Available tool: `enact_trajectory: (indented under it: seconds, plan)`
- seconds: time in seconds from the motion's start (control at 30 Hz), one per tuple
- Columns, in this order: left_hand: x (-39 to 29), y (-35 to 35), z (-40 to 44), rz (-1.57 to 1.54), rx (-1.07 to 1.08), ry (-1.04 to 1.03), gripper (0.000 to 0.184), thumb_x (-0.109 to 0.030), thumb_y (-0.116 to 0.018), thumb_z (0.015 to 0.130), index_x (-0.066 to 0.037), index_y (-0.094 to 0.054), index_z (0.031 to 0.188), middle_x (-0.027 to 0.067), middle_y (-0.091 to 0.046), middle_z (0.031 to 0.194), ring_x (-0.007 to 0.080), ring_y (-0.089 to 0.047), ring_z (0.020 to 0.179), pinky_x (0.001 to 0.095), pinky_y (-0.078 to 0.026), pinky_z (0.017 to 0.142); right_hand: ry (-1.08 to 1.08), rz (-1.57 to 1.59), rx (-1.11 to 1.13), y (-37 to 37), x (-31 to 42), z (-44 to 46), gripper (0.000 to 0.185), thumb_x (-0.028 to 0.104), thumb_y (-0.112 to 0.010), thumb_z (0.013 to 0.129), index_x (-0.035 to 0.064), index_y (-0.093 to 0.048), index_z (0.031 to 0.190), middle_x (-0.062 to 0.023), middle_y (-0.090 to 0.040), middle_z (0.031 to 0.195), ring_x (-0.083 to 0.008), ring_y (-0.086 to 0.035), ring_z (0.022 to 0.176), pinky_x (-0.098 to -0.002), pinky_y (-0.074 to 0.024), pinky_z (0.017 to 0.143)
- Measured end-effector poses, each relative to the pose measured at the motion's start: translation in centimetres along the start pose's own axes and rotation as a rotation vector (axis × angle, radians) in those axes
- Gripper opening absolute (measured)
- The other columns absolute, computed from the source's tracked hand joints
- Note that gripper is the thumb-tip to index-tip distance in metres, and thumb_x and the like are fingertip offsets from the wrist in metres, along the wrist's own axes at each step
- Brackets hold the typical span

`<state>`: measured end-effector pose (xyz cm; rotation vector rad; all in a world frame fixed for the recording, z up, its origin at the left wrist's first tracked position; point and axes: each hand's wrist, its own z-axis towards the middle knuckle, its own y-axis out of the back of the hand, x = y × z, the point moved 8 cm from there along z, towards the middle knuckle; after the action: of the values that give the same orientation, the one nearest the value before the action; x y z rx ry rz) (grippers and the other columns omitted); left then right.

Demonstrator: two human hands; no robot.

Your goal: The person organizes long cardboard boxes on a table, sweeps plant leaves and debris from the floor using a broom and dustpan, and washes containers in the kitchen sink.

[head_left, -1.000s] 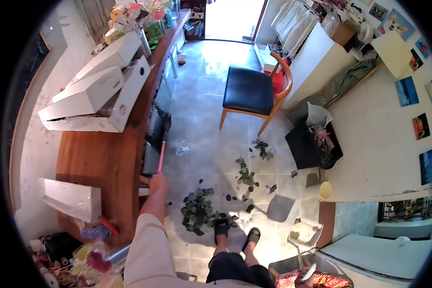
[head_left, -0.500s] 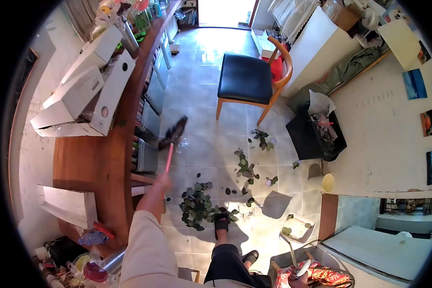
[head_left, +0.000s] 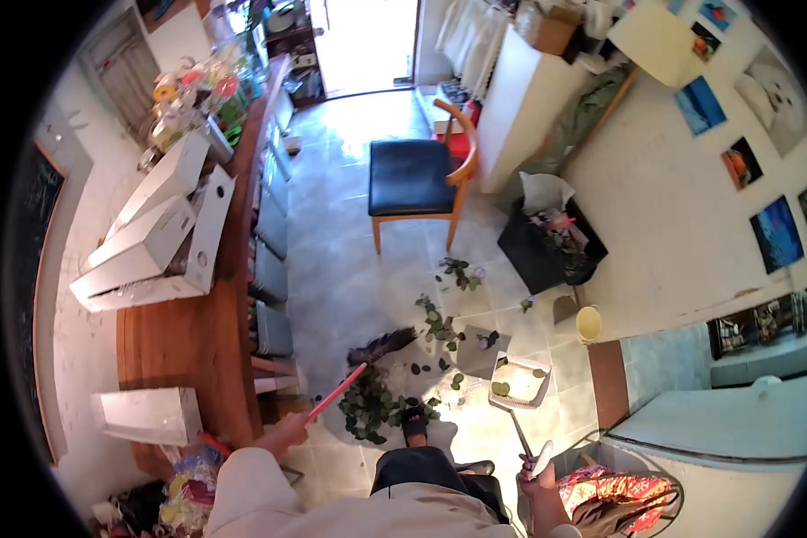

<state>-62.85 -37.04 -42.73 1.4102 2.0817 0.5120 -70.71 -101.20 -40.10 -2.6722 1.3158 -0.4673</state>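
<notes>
My left hand (head_left: 287,430) is closed round the pink handle of a broom (head_left: 336,394). The dark bristles (head_left: 384,346) lie on the floor at the upper edge of a heap of green leaves (head_left: 368,408). At the lower right, my right hand (head_left: 536,480) grips the long handle of a dustpan (head_left: 520,381), along with something white near its top. The pan rests on the floor with a few leaves in it. More leaves and stems (head_left: 439,323) lie scattered between the broom and the chair.
A chair with a black seat (head_left: 411,177) stands ahead. To its right are a black bin (head_left: 554,255) and a yellow cup (head_left: 588,324). A wooden counter (head_left: 184,332) with white boxes runs along the left. My feet are beside the leaf heap.
The broom has swept from beside the counter back toward the leaf heap, with my left hand lower. The dustpan has moved left and forward, nearer the leaves. The view has shifted.
</notes>
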Motion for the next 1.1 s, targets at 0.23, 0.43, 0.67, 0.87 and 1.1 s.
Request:
enact_trajectory:
  seconds: [0.23,0.43,0.67,0.87,1.1]
  plan:
    - [0.3,2.7,15.4,0.054,-0.176,0.102,0.023,-0.017,-0.059,0.084,-0.002,-0.063,0.102,0.0228,-0.065,0.102,0.0413,-0.063,0.096,0.0476,-0.053,0.077,0.014,0.098,-0.064,5.4,-1.0,-0.5,0.036,0.021,-0.047,0.084,-0.0059,-0.052,0.108,-0.0033,-0.046,0.056,-0.0168,-0.039,0.04,-0.0271,-0.0319,0.039]
    - [-6.8,2.8,26.5,-0.059,-0.224,0.121,0.028,-0.016,-0.06,0.083,-0.001,-0.061,0.107,0.0233,-0.065,0.106,0.0386,-0.065,0.095,0.0458,-0.054,0.078,0.077,0.173,-0.165,9.7,-0.7,-2.6,0.037,0.03,-0.043,0.087,-0.0038,-0.054,0.098,-0.0032,-0.047,0.058,-0.0146,-0.039,0.042,-0.0265,-0.0324,0.04]
    - [-11.7,-3.5,17.4,0.239,0.098,-0.084,0.037,-0.015,-0.063,0.078,-0.005,-0.064,0.113,0.0209,-0.067,0.102,0.0359,-0.066,0.096,0.0437,-0.054,0.078,0.187,0.256,-0.268,14.2,0.9,-4.0,0.018,0.028,-0.044,0.086,0.0117,-0.052,0.082,-0.0044,-0.052,0.063,-0.0149,-0.04,0.04,-0.0267,-0.0319,0.037]
    - [-11.8,0.5,9.6,0.167,-0.032,-0.194,0.032,-0.011,-0.06,0.074,-0.007,-0.066,0.105,0.0239,-0.066,0.092,0.0403,-0.065,0.091,0.0447,-0.053,0.077,0.253,0.406,-0.33,16.5,3.7,-1.4,0.027,0.039,-0.042,0.091,0.0137,-0.051,0.089,-0.0045,-0.052,0.065,-0.0158,-0.041,0.044,-0.0253,-0.0332,0.04]
    - [-23.3,8.2,9.5,-0.171,-0.128,-0.259,0.025,-0.013,-0.058,0.077,-0.004,-0.064,0.1,0.0241,-0.065,0.083,0.0419,-0.064,0.082,0.046,-0.049,0.071,0.241,0.352,-0.3,14.1,9.1,2.6,0.018,0.028,-0.042,0.086,0.0121,-0.051,0.083,-0.0042,-0.05,0.063,-0.0152,-0.041,0.043,-0.0258,-0.0322,0.039]
